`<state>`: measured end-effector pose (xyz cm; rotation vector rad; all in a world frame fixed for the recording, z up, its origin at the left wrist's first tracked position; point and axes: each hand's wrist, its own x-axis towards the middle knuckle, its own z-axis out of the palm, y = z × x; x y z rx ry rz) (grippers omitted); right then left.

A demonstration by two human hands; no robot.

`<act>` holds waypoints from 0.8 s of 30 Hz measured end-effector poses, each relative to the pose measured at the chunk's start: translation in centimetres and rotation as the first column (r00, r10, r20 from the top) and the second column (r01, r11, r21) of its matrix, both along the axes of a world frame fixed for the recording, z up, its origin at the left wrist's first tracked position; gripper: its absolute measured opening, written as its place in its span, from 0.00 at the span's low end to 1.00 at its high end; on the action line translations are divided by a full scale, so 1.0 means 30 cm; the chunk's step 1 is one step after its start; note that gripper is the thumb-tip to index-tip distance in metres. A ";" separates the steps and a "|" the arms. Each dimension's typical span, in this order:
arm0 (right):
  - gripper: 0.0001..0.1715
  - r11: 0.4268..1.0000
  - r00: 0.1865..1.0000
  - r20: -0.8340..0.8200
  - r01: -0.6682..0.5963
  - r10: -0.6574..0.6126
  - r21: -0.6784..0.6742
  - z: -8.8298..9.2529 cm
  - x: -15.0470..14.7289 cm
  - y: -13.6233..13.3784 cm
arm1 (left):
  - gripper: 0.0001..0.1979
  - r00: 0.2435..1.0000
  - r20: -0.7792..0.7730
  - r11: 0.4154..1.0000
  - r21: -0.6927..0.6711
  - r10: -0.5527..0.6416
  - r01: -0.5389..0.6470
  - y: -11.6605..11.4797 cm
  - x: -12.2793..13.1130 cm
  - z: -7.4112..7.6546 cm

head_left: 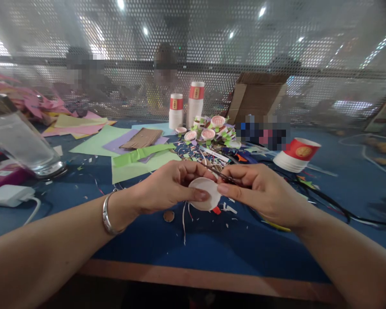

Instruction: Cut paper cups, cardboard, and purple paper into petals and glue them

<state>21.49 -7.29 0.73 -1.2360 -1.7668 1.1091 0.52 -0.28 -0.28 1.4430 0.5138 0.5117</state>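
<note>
Between both hands, above the near part of the table, is a round white paper disc (212, 198), its pale face turned up toward me. My left hand (167, 184) grips it from the left, thumb lying on the face and fingers curled behind. At its right edge, the thumb and fingers of my right hand (260, 189) are pinched together. A thin dark strip-like thing (223, 175) runs along those right fingers; its kind is unclear. Under the disc a bit of red (216, 210) shows, and a white paper strip (184, 225) hangs or lies below it.
Paper scraps (209, 159) litter the middle. Behind are decorated paper rounds (208, 134), stacked paper cups (196, 105) and a cardboard box (257, 96). Coloured sheets (93, 142) and a glass (28, 143) stand left; a tilted red-white cup (297, 154) and black cables (328, 204) lie right.
</note>
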 end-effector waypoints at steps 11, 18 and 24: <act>0.19 0.995 1.000 0.031 0.005 -0.008 0.097 0.024 0.019 0.000 | 0.14 0.989 0.147 0.992 0.122 0.000 -0.018 -0.015 0.005 -0.014; 0.18 0.998 0.986 -0.165 0.014 -0.023 -0.054 0.002 0.021 0.011 | 0.13 0.978 0.206 0.993 0.105 0.025 -0.047 -0.023 0.016 -0.010; 0.15 0.997 0.965 -0.263 -0.036 0.018 -0.064 -0.006 0.021 0.010 | 0.12 0.964 0.268 0.980 0.188 0.010 -0.063 -0.044 0.024 0.005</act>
